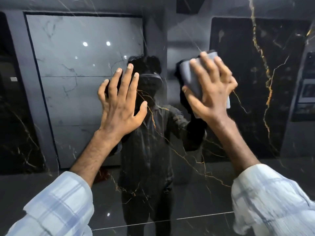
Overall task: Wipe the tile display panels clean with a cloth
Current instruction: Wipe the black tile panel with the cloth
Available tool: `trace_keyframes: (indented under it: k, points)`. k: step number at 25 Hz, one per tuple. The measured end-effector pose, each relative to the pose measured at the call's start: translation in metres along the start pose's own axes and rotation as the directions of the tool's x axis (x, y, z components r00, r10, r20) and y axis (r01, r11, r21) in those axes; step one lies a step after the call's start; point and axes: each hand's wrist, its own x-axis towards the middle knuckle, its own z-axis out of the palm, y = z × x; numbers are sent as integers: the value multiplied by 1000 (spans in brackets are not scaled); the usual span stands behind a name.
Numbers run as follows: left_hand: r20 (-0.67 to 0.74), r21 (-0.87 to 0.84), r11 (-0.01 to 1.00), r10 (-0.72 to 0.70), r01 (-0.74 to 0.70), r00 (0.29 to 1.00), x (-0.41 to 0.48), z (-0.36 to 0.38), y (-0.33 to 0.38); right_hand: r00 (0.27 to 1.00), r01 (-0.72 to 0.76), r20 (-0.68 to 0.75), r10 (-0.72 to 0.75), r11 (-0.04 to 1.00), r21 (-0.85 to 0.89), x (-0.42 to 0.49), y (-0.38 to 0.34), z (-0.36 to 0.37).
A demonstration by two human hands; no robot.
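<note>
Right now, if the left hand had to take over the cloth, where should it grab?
Probably the loose grey corner of the cloth hanging out below the right hand, coming from the lower right. The rest lies pressed flat against the dark tile panel under spread fingers. The left hand rests flat on the panel.

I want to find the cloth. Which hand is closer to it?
Right. The right hand presses the grey cloth against the panel; the left hand rests apart, to its left.

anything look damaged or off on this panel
Nothing stands out. The glossy black tile panel shows gold veins, not cracks. The right hand presses a grey cloth flat against it; the left hand rests open on the surface.
</note>
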Motion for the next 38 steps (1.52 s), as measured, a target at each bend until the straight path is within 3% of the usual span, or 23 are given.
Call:
trace_keyframes:
  k: [1,2,4,5,6,8,9,10,11,13,14,16,17,18,21,22,25,26,29,30,34,37,38]
  points:
    - [3,8,1000,-5,5,1000,-1,1,1,996,-87,-21,87,996,7,2,-8,1]
    - [4,13,1000,-7,7,1000,-1,2,2,1000,9,-15,-10,999,-48,-2,-16,7]
    - [-3,17,1000,3,-3,1000,-1,3,2,892,448,108,-438,890,-90,-9,-16,11]
    - [-6,14,1000,7,-7,1000,0,3,2,845,530,136,-518,843,-85,2,-7,7]
    - [-9,1,1000,7,-7,1000,0,3,2,878,476,108,-466,874,-99,16,4,3]
    - [-32,-39,999,1,-2,999,5,2,1,998,55,-15,-55,998,-38,39,10,0]
    - [-54,-57,998,3,-6,999,10,0,0,994,-95,-48,94,995,-17,45,3,1]
    - [-80,-72,997,12,-17,997,18,-3,-2,996,-75,-57,71,995,-64,44,-6,6]
    - [-109,-81,996,24,-33,994,28,-6,-4,992,121,-28,-125,984,-129,39,-13,11]
    - [-153,-85,995,42,-56,987,53,-11,-8,860,509,115,-496,849,-141,43,-5,8]
    - [-160,-80,995,50,-63,986,66,-13,-10,856,516,105,-506,846,-133,56,3,3]
    - [-158,-64,995,69,-80,985,87,-13,-11,983,185,-10,-186,980,-76,79,11,-2]
    - [-151,-55,995,75,-84,986,94,-10,-11,999,5,-38,-6,1000,-24,88,8,-2]
    - [-141,-45,995,79,-87,987,99,-8,-12,998,-32,-47,31,999,-35,93,2,0]
    - [-106,-23,996,78,-81,991,106,0,-14,892,452,59,-448,883,-127,100,4,3]
    - [-105,-10,997,77,-78,992,107,1,-14,874,485,65,-481,866,-124,112,11,-1]
    - [-112,-4,998,63,-63,992,108,3,-13,998,51,-42,-52,998,-26,138,14,-3]
    - [-117,-8,999,52,-54,992,108,3,-12,999,13,-43,-14,999,-30,141,7,-1]
    - [-150,-12,999,29,-31,988,117,4,-13,882,471,50,-468,877,-101,149,6,2]
    - [-165,-13,1000,26,-28,986,123,3,-13,859,512,60,-508,854,-93,158,12,-3]
    - [-202,-40,996,66,-76,977,156,0,-11,996,18,-90,-19,1000,-18,183,12,-3]
    - [-204,-21,994,97,-104,974,183,1,-10,912,406,-18,-411,906,-122,195,4,4]
    - [-198,-16,995,97,-103,975,190,1,-10,890,452,-9,-455,886,-103,207,11,-1]
